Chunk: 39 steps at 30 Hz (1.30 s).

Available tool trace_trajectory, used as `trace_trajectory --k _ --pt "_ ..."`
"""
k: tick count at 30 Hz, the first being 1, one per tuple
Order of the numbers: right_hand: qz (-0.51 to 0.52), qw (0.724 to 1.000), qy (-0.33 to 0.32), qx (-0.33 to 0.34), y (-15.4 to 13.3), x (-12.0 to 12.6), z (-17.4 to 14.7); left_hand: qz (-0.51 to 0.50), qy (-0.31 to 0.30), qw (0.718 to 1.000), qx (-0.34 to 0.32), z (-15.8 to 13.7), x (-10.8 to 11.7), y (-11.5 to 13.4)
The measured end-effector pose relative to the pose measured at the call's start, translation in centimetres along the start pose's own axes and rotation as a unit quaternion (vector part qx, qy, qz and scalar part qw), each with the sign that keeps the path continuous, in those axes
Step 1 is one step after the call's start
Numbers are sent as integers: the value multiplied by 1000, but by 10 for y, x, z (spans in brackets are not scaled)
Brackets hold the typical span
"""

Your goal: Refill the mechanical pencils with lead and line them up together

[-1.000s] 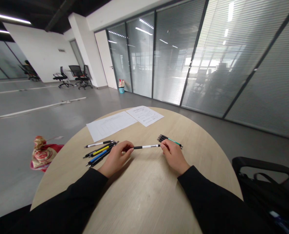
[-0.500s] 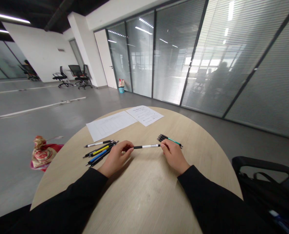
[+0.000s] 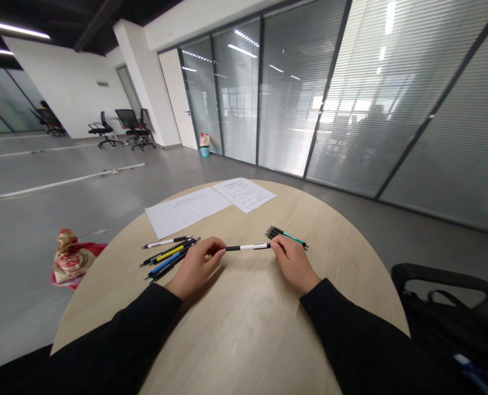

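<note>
A black-and-white pen (image 3: 248, 247) is stretched level between my two hands, just above the table. My left hand (image 3: 200, 262) pinches its black end between thumb and fingers. At the other end, the fingertips of my right hand (image 3: 291, 260) are closed on the pen's dark tip. Left of my left hand lie several loose pens, among them a yellow one (image 3: 170, 253), a blue one (image 3: 166, 265) and a white one (image 3: 165, 242). Beyond my right hand sits a row of several dark pens (image 3: 273, 231), the nearest with a green barrel (image 3: 295, 239).
Two printed sheets, one left (image 3: 190, 209) and one right (image 3: 244, 194), lie at the far side of the round wooden table (image 3: 244, 329). A black chair (image 3: 441, 274) stands close on the right. A red and gold bag (image 3: 73, 260) is beyond the table's left edge.
</note>
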State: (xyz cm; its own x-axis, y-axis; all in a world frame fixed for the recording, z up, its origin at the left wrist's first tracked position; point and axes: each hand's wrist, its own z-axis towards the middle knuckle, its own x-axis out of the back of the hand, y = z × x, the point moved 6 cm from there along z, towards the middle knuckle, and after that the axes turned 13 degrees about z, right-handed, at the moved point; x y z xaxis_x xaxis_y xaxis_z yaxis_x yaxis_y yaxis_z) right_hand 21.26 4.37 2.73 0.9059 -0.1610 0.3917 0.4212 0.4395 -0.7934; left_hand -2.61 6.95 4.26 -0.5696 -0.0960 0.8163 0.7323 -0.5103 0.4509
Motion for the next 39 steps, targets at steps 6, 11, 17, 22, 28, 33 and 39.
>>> trace_trajectory --k 6,11,17,22,28,33,39 --pt "2 1000 -2 1 2 -1 -1 -4 -7 1000 -3 0 -3 -4" --pt "8 1000 -6 0 3 -1 -1 -7 -10 1000 -1 0 -3 -3" --pt "10 1000 -4 -3 2 -1 -1 -5 -6 1000 -2 0 -2 -1" --pt "9 1000 -6 -3 2 -1 -2 -6 -4 1000 -1 0 0 0" --pt "11 1000 -4 2 3 -1 -1 -6 -5 1000 0 0 -2 -2" --pt "10 1000 -6 4 2 -2 -1 -12 -9 1000 2 0 -3 -4" --pt "15 1000 -9 4 3 -2 -1 -15 -7 1000 2 -1 -3 -3"
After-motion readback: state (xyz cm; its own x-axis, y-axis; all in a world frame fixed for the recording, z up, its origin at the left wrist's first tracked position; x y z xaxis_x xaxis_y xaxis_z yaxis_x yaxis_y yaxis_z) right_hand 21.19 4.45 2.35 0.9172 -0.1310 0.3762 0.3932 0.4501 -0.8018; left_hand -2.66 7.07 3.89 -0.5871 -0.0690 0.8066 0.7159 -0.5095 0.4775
